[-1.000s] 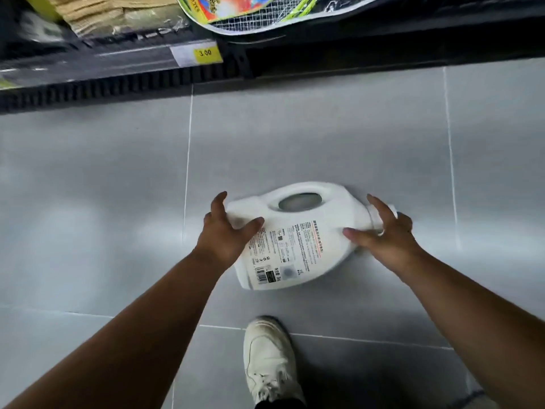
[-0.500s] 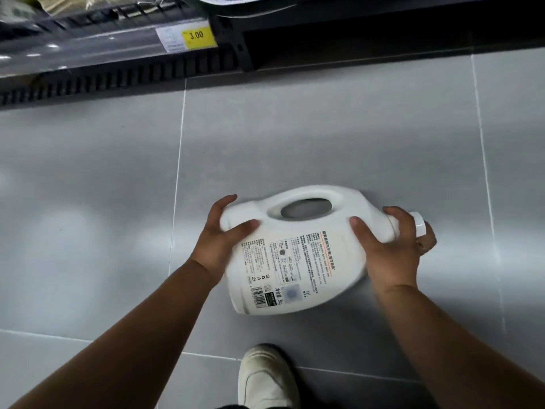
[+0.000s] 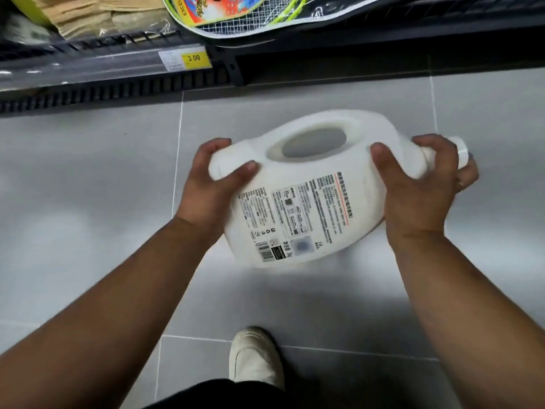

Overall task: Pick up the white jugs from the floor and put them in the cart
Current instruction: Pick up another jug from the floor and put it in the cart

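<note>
A white jug (image 3: 306, 184) with a moulded handle and a printed back label lies on its side between my hands, lifted a little above the grey tiled floor (image 3: 88, 202). My left hand (image 3: 209, 187) grips its bottom end, thumb on the label side and fingers curled over the far corner. My right hand (image 3: 421, 184) grips the neck end, thumb on the shoulder, fingers wrapped round beside the white cap (image 3: 461, 150). No cart is in view.
A dark store shelf (image 3: 118, 72) with a yellow 3.00 price tag (image 3: 193, 59) runs along the top, holding packed goods and a racket in a bright cover (image 3: 236, 13). My white shoe (image 3: 255, 358) stands on the floor just below the jug.
My hands closed on the jug's two ends and raised it off the floor toward me. The view tilted up, showing more of the shelf.
</note>
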{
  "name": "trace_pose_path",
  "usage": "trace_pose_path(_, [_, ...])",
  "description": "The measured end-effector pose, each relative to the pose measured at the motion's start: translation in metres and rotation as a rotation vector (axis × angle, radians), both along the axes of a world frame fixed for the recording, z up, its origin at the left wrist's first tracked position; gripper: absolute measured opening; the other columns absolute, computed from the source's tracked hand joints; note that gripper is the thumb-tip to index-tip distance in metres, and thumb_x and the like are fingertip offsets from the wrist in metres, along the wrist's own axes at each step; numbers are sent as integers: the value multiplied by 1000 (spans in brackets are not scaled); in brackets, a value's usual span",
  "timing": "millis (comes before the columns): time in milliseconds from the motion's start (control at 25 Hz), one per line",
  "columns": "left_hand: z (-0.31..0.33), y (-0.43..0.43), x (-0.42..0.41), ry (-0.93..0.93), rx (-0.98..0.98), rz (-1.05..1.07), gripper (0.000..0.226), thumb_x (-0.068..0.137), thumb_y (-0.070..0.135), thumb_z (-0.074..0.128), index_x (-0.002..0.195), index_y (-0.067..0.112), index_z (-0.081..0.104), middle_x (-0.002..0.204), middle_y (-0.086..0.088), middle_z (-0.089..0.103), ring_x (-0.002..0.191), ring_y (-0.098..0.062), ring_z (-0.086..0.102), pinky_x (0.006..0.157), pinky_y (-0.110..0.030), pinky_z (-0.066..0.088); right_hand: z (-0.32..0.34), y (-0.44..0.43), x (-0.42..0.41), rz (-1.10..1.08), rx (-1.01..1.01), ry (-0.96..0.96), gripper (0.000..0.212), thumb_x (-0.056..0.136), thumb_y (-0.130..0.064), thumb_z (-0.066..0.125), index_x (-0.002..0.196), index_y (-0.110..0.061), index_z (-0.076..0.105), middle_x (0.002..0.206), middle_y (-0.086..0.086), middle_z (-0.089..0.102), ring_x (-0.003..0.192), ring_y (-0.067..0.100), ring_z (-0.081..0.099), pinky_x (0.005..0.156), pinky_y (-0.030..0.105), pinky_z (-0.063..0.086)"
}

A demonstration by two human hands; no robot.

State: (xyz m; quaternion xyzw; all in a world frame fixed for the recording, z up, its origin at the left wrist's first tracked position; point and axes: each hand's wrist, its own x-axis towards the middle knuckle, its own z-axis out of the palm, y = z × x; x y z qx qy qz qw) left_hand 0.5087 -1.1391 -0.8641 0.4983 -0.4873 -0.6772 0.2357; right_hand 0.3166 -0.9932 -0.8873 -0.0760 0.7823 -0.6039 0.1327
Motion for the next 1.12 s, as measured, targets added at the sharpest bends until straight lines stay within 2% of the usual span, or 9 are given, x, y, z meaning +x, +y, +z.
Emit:
trace_pose_path(320, [302, 11, -58, 143, -190, -140, 45, 71, 14, 75, 108, 24, 52, 102, 1, 62, 84, -13, 65, 65, -32, 56, 298, 34, -45, -138, -170, 90, 50, 60, -49, 80, 97, -27, 56, 136, 14, 24, 108, 3, 47, 83, 9, 44])
trace_pose_path(440, [437, 26, -77, 180, -217, -190, 48, 67, 18, 82, 105, 29, 54, 102, 1, 64, 86, -17, 65, 68, -37, 57, 434, 60, -57, -196, -197, 161, 46, 59, -50, 81, 93, -31, 57, 137, 17, 23, 103, -3, 49, 88, 17, 48])
trace_pose_path(560, [551, 53, -90, 219, -244, -254, 48, 60, 28, 84, 99, 38, 58, 109, -3, 62, 90, -24, 63, 71, -44, 57, 554, 95, -57, -247, -187, 209, 44, 59, -50, 83, 91, -37, 55, 137, 25, 23, 111, 12, 52, 92, 28, 51])
trace_pose_path(680, [667, 87, -111, 293, -224, -321, 50, 59, 24, 84, 100, 39, 59, 108, 0, 63, 89, -25, 64, 67, -42, 57, 678, 146, -61, -344, -232, 288, 44, 60, -46, 81, 93, -35, 55, 138, 24, 23, 103, -7, 49, 84, 11, 46])
trace_pose_path(760, [731, 122, -124, 304, -250, -393, 53, 57, 29, 85, 101, 41, 59, 115, -5, 62, 94, -30, 65, 70, -49, 59, 744, 189, -57, -404, -218, 308, 44, 58, -47, 79, 93, -36, 55, 139, 22, 24, 105, -2, 49, 82, 5, 42])
trace_pose_path(880, [796, 172, -149, 374, -279, -503, 59, 59, 16, 87, 106, 37, 57, 108, -3, 65, 84, -20, 66, 63, -38, 58, 815, 250, -59, -495, -212, 368, 45, 55, -49, 77, 93, -40, 56, 138, 15, 26, 104, 0, 51, 81, 4, 42])
trace_pose_path(960, [828, 217, -168, 425, -273, -544, 54, 65, 12, 80, 107, 34, 56, 93, 6, 67, 72, -11, 66, 55, -29, 55, 853, 301, -60, -558, -203, 427, 46, 54, -50, 77, 94, -38, 56, 138, 11, 25, 96, -12, 52, 79, 4, 43])
trace_pose_path(1040, [855, 264, -187, 470, -260, -603, 55, 63, 13, 83, 105, 38, 57, 91, 8, 69, 73, -13, 68, 58, -33, 57, 881, 354, -66, -615, -209, 501, 49, 53, -52, 78, 95, -37, 57, 139, 10, 25, 89, -19, 51, 79, 5, 45])
trace_pose_path(1120, [875, 312, -207, 487, -266, -669, 55, 63, 16, 85, 104, 42, 59, 97, 3, 69, 78, -20, 70, 63, -41, 58, 901, 408, -71, -680, -190, 527, 52, 49, -58, 80, 93, -42, 57, 141, 12, 28, 101, -7, 56, 88, 22, 52])
